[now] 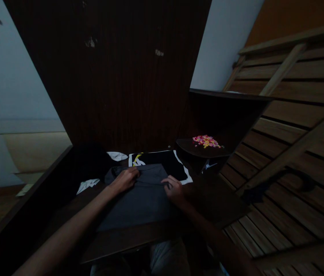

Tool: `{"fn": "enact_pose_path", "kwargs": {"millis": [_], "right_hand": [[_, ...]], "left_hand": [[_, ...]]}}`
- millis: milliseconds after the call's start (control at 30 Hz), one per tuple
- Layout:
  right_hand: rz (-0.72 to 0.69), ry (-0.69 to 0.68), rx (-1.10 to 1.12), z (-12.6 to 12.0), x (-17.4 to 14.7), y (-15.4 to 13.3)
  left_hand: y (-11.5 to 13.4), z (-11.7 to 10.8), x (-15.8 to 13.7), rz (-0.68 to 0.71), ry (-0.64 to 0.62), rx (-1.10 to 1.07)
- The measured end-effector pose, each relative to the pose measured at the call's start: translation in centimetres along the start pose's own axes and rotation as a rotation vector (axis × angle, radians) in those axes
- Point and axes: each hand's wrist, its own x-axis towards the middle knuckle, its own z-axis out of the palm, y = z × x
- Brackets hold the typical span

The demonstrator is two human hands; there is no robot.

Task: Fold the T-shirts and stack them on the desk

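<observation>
A dark grey garment (144, 203) lies spread on the brown wooden desk (116, 245), its far part gathered into creases. My left hand (126, 180) is closed on the cloth near its far left side, with fingertips pressed into the fabric. At the far right side, my right hand (175, 189) pinches a fold between thumb and fingers. Just behind the garment lies a flat black cloth (164, 159) with white edges and a yellow and white print, partly covered by the grey fabric.
Black clothing (90, 165) with white pieces is heaped at the left. On the right, a rounded shelf (187, 145) holds a pile of small pink, red and yellow pieces (206, 141). A dark wooden panel (116, 76) rises behind; wooden slats (300, 122) stand at right.
</observation>
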Motion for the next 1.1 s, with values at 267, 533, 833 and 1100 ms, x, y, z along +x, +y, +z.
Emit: {"fn": "enact_pose_path", "kwargs": {"millis": [267,533,833,1100], "right_hand": [[0.159,0.11,0.027,0.3,1.3,1.5],[-0.236,0.053,-0.026,-0.5,0.6,1.0],[-0.264,-0.151,-0.135,-3.0,-1.5,1.7],[-0.234,-0.151,-0.334,-2.8,-0.8,0.2]], "left_hand": [[0.7,0.3,-0.2,0.008,-0.011,-0.014],[1.1,0.8,-0.2,0.116,0.01,-0.074],[1.3,0.9,-1.5,0.218,-0.071,0.147],[1.4,1.0,-1.1,0.245,-0.051,0.264]]}}
